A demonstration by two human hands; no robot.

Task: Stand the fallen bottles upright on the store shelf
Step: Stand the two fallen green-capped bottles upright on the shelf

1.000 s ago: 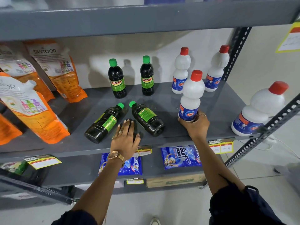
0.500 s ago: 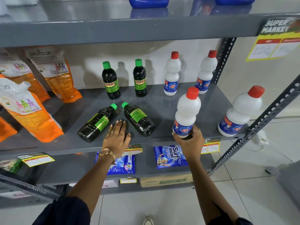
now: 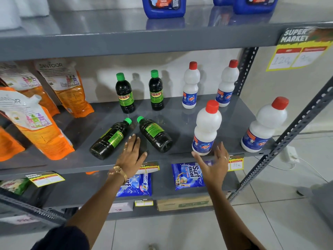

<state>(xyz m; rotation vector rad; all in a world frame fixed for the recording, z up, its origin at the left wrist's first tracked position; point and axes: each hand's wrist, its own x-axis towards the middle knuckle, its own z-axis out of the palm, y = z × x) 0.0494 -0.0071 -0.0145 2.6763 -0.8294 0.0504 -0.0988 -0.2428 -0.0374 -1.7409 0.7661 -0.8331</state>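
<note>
Two dark bottles with green caps lie on their sides on the grey shelf: the left fallen bottle and the right fallen bottle, caps pointing to the back. My left hand rests flat on the shelf between them, fingers apart, holding nothing. A white bottle with a red cap stands upright near the front edge. My right hand is open just below and in front of it, not touching it. Two more dark bottles stand upright at the back.
Three other white bottles stand on the right side. Orange refill pouches lean at the left. Blue jugs sit on the upper shelf, detergent packets on the lower one. A slanted metal brace runs at the right.
My right hand has let go of the white bottle, which now stands by itself, and has drawn back open. The left hand stays flat between the fallen bottles.
</note>
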